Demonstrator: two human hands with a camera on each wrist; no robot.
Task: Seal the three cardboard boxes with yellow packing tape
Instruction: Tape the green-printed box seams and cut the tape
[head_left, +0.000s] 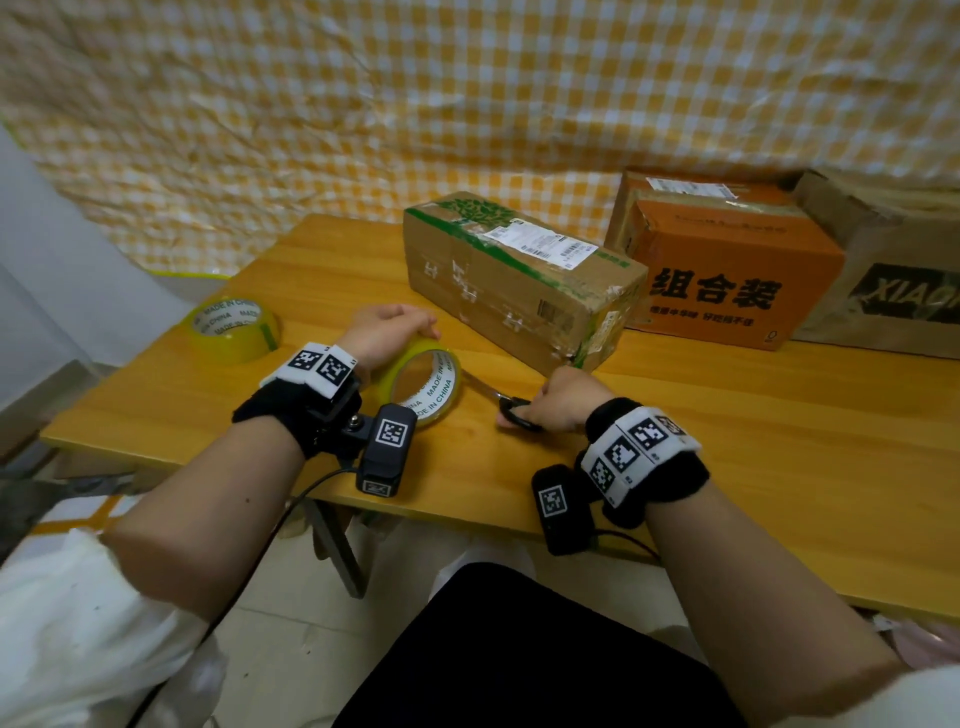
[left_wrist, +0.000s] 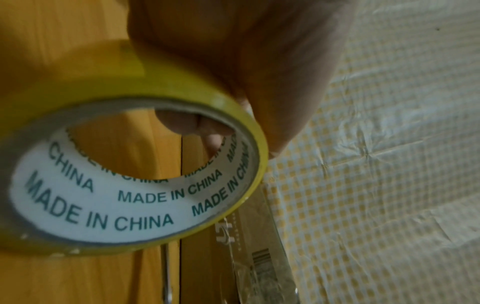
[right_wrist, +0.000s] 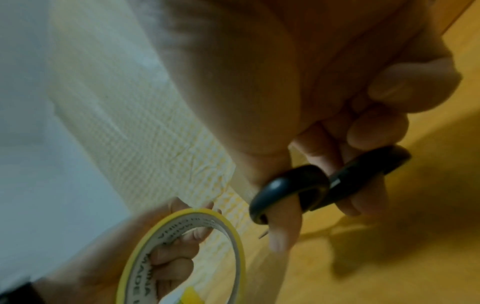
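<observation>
Right now my left hand (head_left: 387, 332) grips the yellow tape roll (head_left: 426, 382) beside the brown box (head_left: 519, 280), my right hand (head_left: 558, 400) holds scissors (head_left: 511, 410); their blades could snag the tape.

Bare forearms, white loose sleeves (head_left: 62, 613) pushed up past the elbows, black fabric wristbands (head_left: 275, 415) with white square-coded marker strips (head_left: 639, 452), small black wrist cameras (head_left: 387, 449) (each tagged too), thin black cables (head_left: 322, 480), black trousers (head_left: 519, 654).

Bare table (head_left: 779, 441) right; boxes (head_left: 519, 280) (three) block the back.
</observation>
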